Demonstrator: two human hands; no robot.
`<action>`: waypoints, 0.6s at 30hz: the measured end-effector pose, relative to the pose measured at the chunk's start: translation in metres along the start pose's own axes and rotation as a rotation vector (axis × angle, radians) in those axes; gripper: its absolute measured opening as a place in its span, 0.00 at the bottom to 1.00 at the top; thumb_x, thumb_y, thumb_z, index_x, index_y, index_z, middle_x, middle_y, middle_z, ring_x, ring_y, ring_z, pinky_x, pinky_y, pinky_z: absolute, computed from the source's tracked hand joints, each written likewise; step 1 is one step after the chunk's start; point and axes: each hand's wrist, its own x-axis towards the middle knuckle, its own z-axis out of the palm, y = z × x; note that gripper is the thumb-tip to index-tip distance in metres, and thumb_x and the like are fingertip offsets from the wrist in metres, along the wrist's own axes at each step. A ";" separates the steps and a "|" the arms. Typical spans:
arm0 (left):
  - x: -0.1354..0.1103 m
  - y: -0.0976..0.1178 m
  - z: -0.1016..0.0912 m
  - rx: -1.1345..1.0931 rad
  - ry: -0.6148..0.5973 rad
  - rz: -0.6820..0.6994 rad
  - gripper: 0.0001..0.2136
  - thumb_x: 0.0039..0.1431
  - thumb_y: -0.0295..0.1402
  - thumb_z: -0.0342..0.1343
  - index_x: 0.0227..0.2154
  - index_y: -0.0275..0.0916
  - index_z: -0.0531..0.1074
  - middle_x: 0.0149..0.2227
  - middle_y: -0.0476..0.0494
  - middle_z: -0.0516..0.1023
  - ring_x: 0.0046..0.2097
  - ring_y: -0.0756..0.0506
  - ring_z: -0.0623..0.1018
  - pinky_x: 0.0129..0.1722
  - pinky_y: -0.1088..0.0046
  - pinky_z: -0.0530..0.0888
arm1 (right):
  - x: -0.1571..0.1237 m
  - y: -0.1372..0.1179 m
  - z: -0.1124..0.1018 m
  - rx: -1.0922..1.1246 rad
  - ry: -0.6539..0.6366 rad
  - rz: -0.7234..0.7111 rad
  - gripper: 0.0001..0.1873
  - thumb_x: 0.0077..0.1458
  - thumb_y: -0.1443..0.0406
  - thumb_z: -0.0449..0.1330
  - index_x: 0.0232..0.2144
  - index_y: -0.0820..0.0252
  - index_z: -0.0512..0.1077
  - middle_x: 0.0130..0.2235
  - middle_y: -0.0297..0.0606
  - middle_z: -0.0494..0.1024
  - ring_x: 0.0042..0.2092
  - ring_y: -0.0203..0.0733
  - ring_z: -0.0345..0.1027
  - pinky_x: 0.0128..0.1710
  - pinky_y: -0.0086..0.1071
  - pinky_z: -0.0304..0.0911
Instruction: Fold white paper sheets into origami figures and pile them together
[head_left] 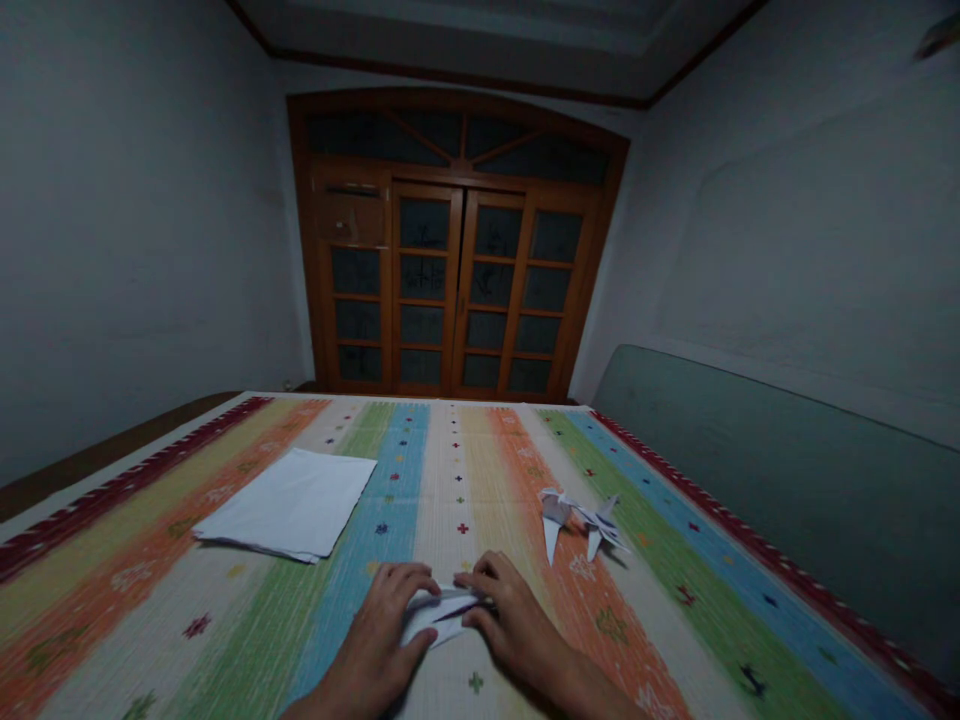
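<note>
A small folded white paper piece (442, 612) lies on the striped cloth near me. My left hand (382, 630) rests on its left side with curled fingers pressing it down. My right hand (506, 615) pinches its right end, fingertips bent onto the fold. Both hands meet over the paper. A finished folded paper figure (581, 520) with pointed wings lies a little beyond and to the right of my right hand.
A stack of white paper sheets (289, 503) lies at the left on the multicoloured striped cloth (225, 620). A green padded board (787, 480) runs along the right edge. Wooden glazed doors (457, 290) stand at the far wall.
</note>
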 end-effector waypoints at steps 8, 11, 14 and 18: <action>-0.001 -0.003 0.001 -0.071 -0.033 -0.059 0.14 0.54 0.21 0.59 0.42 0.42 0.74 0.51 0.40 0.78 0.54 0.37 0.75 0.56 0.55 0.72 | -0.003 -0.007 -0.005 -0.163 -0.090 -0.060 0.17 0.62 0.73 0.60 0.50 0.53 0.77 0.46 0.42 0.72 0.49 0.49 0.66 0.49 0.39 0.65; -0.002 0.000 0.000 -0.029 -0.051 -0.028 0.11 0.57 0.23 0.59 0.42 0.42 0.74 0.50 0.40 0.77 0.54 0.37 0.75 0.56 0.54 0.73 | -0.004 -0.008 -0.005 -0.232 -0.100 -0.087 0.16 0.63 0.72 0.59 0.51 0.53 0.76 0.46 0.43 0.72 0.48 0.50 0.66 0.49 0.41 0.65; -0.002 0.002 -0.001 0.047 -0.080 0.029 0.09 0.60 0.22 0.57 0.39 0.43 0.75 0.52 0.40 0.77 0.56 0.37 0.73 0.57 0.51 0.72 | -0.004 -0.008 -0.004 -0.236 -0.077 -0.090 0.15 0.65 0.71 0.58 0.51 0.54 0.76 0.45 0.43 0.72 0.48 0.50 0.66 0.48 0.41 0.65; -0.001 0.003 -0.004 0.153 -0.087 0.134 0.12 0.60 0.20 0.57 0.40 0.43 0.75 0.52 0.41 0.76 0.56 0.37 0.71 0.56 0.51 0.72 | -0.004 -0.006 -0.004 -0.178 -0.043 -0.071 0.13 0.64 0.70 0.60 0.47 0.53 0.78 0.44 0.42 0.73 0.47 0.48 0.67 0.47 0.40 0.65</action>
